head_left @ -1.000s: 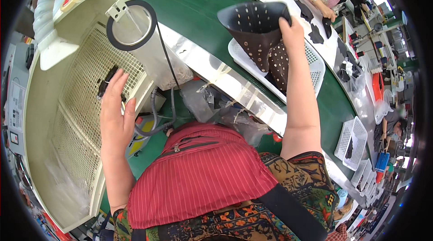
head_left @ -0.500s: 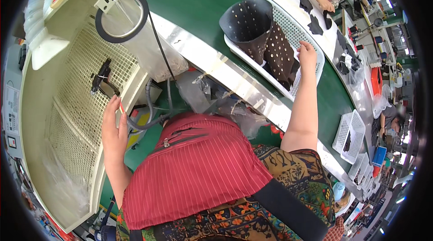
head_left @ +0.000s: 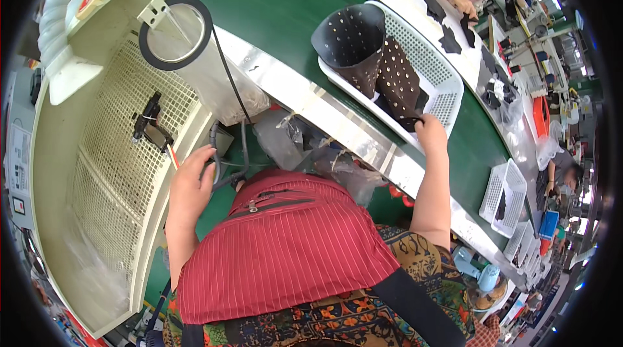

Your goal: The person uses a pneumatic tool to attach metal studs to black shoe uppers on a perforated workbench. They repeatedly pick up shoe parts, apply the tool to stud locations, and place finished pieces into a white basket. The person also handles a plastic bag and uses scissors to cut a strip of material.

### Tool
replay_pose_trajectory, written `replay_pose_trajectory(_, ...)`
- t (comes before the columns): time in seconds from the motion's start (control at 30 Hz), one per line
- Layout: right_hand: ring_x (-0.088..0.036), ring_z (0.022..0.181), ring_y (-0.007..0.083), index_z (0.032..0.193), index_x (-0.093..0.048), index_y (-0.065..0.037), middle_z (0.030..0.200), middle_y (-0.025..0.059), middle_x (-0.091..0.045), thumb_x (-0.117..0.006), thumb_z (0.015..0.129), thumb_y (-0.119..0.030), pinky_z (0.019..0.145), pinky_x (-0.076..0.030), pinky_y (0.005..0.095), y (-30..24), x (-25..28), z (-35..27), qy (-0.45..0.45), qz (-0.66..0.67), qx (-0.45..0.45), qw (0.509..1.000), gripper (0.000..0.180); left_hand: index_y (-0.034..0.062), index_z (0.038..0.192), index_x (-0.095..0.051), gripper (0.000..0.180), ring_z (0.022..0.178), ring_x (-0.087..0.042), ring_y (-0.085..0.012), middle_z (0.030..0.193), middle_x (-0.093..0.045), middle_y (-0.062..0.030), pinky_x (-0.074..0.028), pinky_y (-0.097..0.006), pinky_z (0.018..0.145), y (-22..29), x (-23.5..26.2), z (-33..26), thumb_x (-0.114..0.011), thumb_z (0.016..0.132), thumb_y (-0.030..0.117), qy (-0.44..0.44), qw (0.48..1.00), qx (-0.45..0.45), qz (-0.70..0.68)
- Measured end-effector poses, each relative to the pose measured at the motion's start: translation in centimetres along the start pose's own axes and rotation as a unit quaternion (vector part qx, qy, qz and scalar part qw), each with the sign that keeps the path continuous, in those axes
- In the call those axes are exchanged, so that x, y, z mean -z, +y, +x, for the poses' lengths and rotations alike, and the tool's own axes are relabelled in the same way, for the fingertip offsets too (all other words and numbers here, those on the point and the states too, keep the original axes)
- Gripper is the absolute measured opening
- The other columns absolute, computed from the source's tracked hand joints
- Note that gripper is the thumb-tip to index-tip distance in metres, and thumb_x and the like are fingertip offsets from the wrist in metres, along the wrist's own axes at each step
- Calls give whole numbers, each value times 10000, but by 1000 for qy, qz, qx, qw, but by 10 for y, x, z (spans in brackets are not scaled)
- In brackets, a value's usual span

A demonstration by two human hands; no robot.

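My right hand (head_left: pixel 431 133) pinches the near end of a dark brown perforated leather piece (head_left: pixel 397 77), which lies in a white plastic basket (head_left: pixel 448 90). Beside that piece, a curled dark perforated sheet (head_left: pixel 350 38) stands up out of the basket. At the left, my left hand (head_left: pixel 191 181) is open, thumb apart from the fingers, next to the rim of a cream booth (head_left: pixel 146 243). A thin red-and-white stick or tube (head_left: pixel 172 156) shows right by its fingers. Over the booth's grid hangs a black gun-shaped tool (head_left: pixel 148 116).
A clear cylinder with a black ring (head_left: pixel 207 61) and a dark cable stands between booth and green table (head_left: pixel 259 3). A white ribbed hose (head_left: pixel 58 42) hangs at far left. Across the table a person handles black cut pieces (head_left: pixel 449 40). Another white basket (head_left: pixel 503 194) sits farther right.
My right hand has come down to the near end of the basket and taken hold of the leather. My left hand has moved right and down, away from the grid.
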State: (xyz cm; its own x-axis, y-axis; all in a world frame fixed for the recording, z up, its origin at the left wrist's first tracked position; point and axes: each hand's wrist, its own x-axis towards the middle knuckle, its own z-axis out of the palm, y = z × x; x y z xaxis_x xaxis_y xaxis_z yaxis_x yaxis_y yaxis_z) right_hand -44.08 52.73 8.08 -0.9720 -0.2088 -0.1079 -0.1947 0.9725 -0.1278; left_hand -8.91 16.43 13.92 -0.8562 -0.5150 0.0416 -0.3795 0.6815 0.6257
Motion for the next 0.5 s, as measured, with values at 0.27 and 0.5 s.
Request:
replay_pose_trajectory(0.27,-585,783,271,931,-620,-4,849,143,-617,-571,828,-143,726,-462,346,-24,129,-19,400,93,120,904,180,41,1094,-585,262,1064,-561,-303,1161,-590,-129,-451,-367,893,10,1,0,-567,835,79,-4,999,-35,-17)
replay_pose_trajectory(0.5,-634,768,193,981,-636,69,919,159,-664,-595,858,-2,696,-530,272,-69,221,-97,575,192,382,697,149,68,1123,-568,318,1059,-562,-294,1153,-587,-120,-458,-386,892,36,2,5,-608,820,153,0,982,-156,-105)
